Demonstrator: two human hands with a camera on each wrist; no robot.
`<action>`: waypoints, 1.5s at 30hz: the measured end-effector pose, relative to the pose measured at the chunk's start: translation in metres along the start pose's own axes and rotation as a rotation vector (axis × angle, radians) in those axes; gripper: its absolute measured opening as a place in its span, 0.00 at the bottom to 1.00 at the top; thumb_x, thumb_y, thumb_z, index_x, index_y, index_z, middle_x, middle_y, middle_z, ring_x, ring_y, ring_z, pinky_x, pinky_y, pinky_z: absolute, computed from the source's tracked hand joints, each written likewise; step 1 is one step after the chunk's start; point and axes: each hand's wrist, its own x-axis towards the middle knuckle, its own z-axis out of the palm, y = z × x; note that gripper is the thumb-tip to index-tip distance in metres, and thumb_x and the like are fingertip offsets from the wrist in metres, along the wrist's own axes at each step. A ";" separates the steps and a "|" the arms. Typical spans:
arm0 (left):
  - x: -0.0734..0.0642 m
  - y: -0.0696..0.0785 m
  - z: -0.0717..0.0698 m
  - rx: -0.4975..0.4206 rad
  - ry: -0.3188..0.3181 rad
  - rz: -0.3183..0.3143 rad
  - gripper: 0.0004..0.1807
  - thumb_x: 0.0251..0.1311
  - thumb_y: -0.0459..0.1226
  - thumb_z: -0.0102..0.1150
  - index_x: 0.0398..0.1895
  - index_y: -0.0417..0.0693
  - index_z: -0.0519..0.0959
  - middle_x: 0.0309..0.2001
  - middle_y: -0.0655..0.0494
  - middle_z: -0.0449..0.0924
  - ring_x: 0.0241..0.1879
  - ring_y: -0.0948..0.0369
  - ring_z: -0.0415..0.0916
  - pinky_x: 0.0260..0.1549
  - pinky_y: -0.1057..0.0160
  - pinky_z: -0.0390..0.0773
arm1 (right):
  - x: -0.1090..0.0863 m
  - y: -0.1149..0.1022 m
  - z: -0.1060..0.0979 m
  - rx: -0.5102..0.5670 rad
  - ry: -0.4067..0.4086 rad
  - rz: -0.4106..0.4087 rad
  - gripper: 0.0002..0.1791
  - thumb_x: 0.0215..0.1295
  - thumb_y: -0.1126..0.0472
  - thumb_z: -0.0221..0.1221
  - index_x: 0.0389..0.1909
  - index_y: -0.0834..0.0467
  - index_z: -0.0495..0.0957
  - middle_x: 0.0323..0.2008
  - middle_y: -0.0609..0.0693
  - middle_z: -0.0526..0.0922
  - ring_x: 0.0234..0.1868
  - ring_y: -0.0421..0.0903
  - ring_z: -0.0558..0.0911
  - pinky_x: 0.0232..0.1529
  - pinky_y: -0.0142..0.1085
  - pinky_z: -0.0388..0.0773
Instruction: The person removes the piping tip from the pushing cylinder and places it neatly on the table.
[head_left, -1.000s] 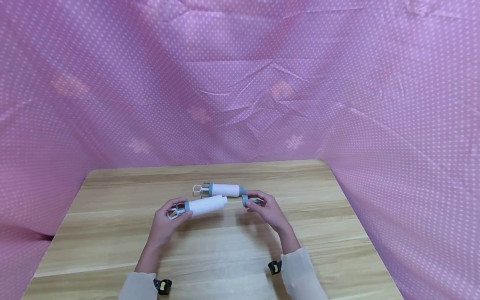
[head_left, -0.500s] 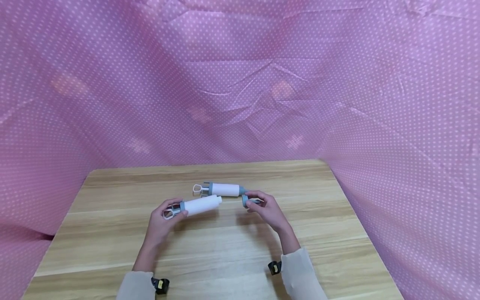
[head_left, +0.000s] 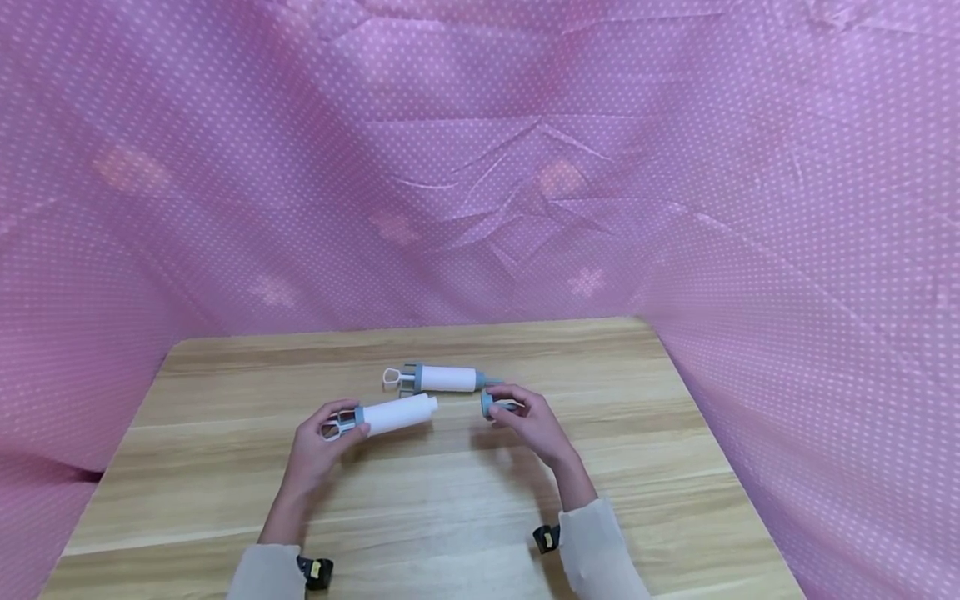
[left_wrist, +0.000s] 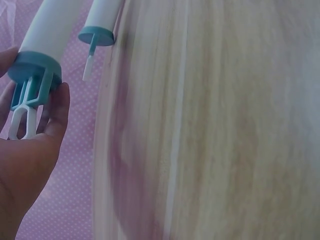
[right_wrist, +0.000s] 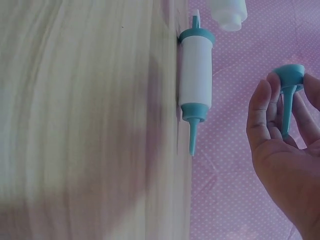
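White plastic with blue-green fittings made up the syringe (head_left: 399,415) in the left hand (head_left: 317,442), whose thumb and fingers pinched it near the collar (left_wrist: 36,65). Those fingers partly covered the handle end in the head view; the left wrist view cut off the barrel's far part, and the right wrist view caught only its neck. The right hand (head_left: 536,427) pinched a nozzle cap (head_left: 486,406) between thumb and fingers, its stem partly masked by them from above.

The held syringe's long axis ran roughly along the table's (head_left: 450,525) far edge, slightly aslant, over the middle of the top: its bare neck faced the right edge, its pull ring (left_wrist: 32,122) the left. The cap's wide mouth faced that neck, well apart from it, stem toward the right edge.

Beyond, nearer the far edge, a second syringe (head_left: 448,379) lay almost parallel to it, nozzle rightward. Pale sleeves (head_left: 266,573) ran out at the bottom; the black wrist devices (head_left: 547,538) were too small to read.
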 end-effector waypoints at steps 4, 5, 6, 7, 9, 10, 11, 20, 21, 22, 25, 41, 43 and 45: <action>0.002 -0.002 0.000 0.001 -0.013 -0.006 0.31 0.58 0.41 0.74 0.63 0.40 0.77 0.55 0.42 0.77 0.49 0.54 0.72 0.45 0.65 0.75 | -0.001 0.001 0.002 -0.004 0.012 0.028 0.22 0.71 0.65 0.62 0.62 0.71 0.74 0.53 0.63 0.80 0.44 0.50 0.84 0.49 0.44 0.83; 0.003 -0.003 0.000 0.003 -0.016 -0.007 0.31 0.59 0.41 0.74 0.63 0.40 0.77 0.55 0.42 0.77 0.49 0.54 0.72 0.45 0.65 0.75 | -0.001 0.002 0.002 -0.005 0.012 0.034 0.22 0.71 0.65 0.62 0.62 0.71 0.74 0.52 0.63 0.80 0.44 0.51 0.84 0.49 0.45 0.83; 0.003 -0.004 0.000 0.002 -0.018 -0.009 0.30 0.58 0.41 0.74 0.63 0.40 0.77 0.55 0.42 0.77 0.49 0.54 0.72 0.45 0.65 0.75 | -0.001 0.002 0.002 -0.007 0.011 0.038 0.22 0.71 0.65 0.62 0.62 0.71 0.74 0.51 0.64 0.80 0.45 0.53 0.84 0.49 0.46 0.83; 0.004 -0.005 0.000 0.005 -0.019 -0.009 0.31 0.59 0.41 0.74 0.63 0.40 0.77 0.55 0.42 0.77 0.49 0.54 0.72 0.45 0.65 0.75 | -0.001 0.002 0.002 -0.008 0.010 0.041 0.23 0.72 0.64 0.62 0.63 0.70 0.74 0.51 0.64 0.80 0.46 0.56 0.84 0.50 0.47 0.83; 0.004 -0.007 0.000 0.008 -0.021 -0.008 0.30 0.58 0.41 0.74 0.63 0.40 0.77 0.55 0.42 0.77 0.49 0.54 0.73 0.45 0.65 0.76 | -0.001 0.001 0.002 -0.006 0.008 0.035 0.23 0.72 0.65 0.61 0.63 0.71 0.74 0.52 0.65 0.80 0.47 0.61 0.83 0.51 0.50 0.82; 0.005 -0.007 -0.001 0.006 -0.022 -0.007 0.30 0.59 0.41 0.74 0.63 0.39 0.77 0.55 0.42 0.77 0.49 0.54 0.73 0.45 0.65 0.75 | -0.001 0.002 0.002 -0.005 0.007 0.033 0.23 0.72 0.65 0.61 0.63 0.71 0.74 0.52 0.64 0.80 0.47 0.62 0.83 0.51 0.52 0.82; 0.005 -0.008 -0.001 0.006 -0.023 -0.006 0.30 0.59 0.41 0.74 0.62 0.40 0.77 0.55 0.42 0.77 0.49 0.54 0.73 0.45 0.65 0.75 | -0.001 0.002 0.001 -0.002 0.007 0.030 0.22 0.72 0.65 0.61 0.62 0.71 0.74 0.52 0.64 0.80 0.47 0.63 0.83 0.52 0.53 0.81; 0.004 -0.011 -0.002 -0.022 -0.064 -0.028 0.31 0.59 0.40 0.74 0.63 0.39 0.76 0.56 0.40 0.76 0.50 0.52 0.73 0.44 0.65 0.77 | -0.001 0.004 0.000 0.000 0.012 0.038 0.22 0.71 0.65 0.62 0.62 0.70 0.75 0.51 0.61 0.81 0.45 0.57 0.84 0.52 0.57 0.80; 0.004 -0.011 -0.002 -0.016 -0.063 -0.028 0.31 0.59 0.41 0.74 0.63 0.39 0.76 0.56 0.40 0.76 0.50 0.53 0.73 0.44 0.66 0.77 | -0.001 0.004 0.000 -0.004 0.012 0.041 0.22 0.71 0.65 0.62 0.62 0.70 0.74 0.50 0.61 0.81 0.46 0.58 0.84 0.52 0.55 0.81; 0.004 -0.011 -0.001 -0.013 -0.062 -0.028 0.31 0.59 0.41 0.74 0.63 0.39 0.76 0.56 0.40 0.76 0.50 0.52 0.72 0.45 0.66 0.77 | -0.001 0.004 0.001 -0.008 0.011 0.043 0.23 0.71 0.65 0.62 0.62 0.70 0.74 0.50 0.60 0.81 0.46 0.59 0.84 0.51 0.52 0.82; 0.005 -0.012 -0.001 -0.001 -0.060 -0.029 0.31 0.59 0.41 0.74 0.63 0.39 0.76 0.57 0.41 0.76 0.51 0.52 0.72 0.46 0.66 0.76 | -0.001 0.002 0.001 -0.014 0.012 0.045 0.23 0.71 0.64 0.62 0.63 0.70 0.74 0.49 0.60 0.81 0.47 0.62 0.83 0.49 0.45 0.83; 0.005 -0.024 -0.002 -0.032 -0.055 -0.034 0.29 0.60 0.39 0.73 0.64 0.40 0.76 0.56 0.43 0.76 0.48 0.58 0.73 0.42 0.67 0.77 | -0.002 0.002 0.001 -0.026 0.011 0.058 0.23 0.72 0.64 0.61 0.63 0.70 0.74 0.50 0.62 0.81 0.48 0.63 0.84 0.51 0.53 0.82; 0.004 -0.024 -0.002 -0.035 -0.052 -0.041 0.29 0.60 0.39 0.73 0.63 0.41 0.77 0.56 0.42 0.75 0.48 0.57 0.73 0.41 0.67 0.77 | -0.003 0.001 0.001 -0.025 0.010 0.058 0.23 0.72 0.64 0.61 0.63 0.70 0.74 0.50 0.62 0.81 0.49 0.67 0.82 0.52 0.54 0.81; 0.004 -0.025 -0.002 -0.037 -0.053 -0.045 0.29 0.60 0.39 0.73 0.63 0.41 0.76 0.56 0.42 0.76 0.48 0.57 0.72 0.41 0.67 0.77 | -0.003 0.001 0.001 -0.021 0.009 0.061 0.23 0.72 0.64 0.61 0.63 0.70 0.74 0.50 0.62 0.81 0.50 0.70 0.81 0.52 0.55 0.81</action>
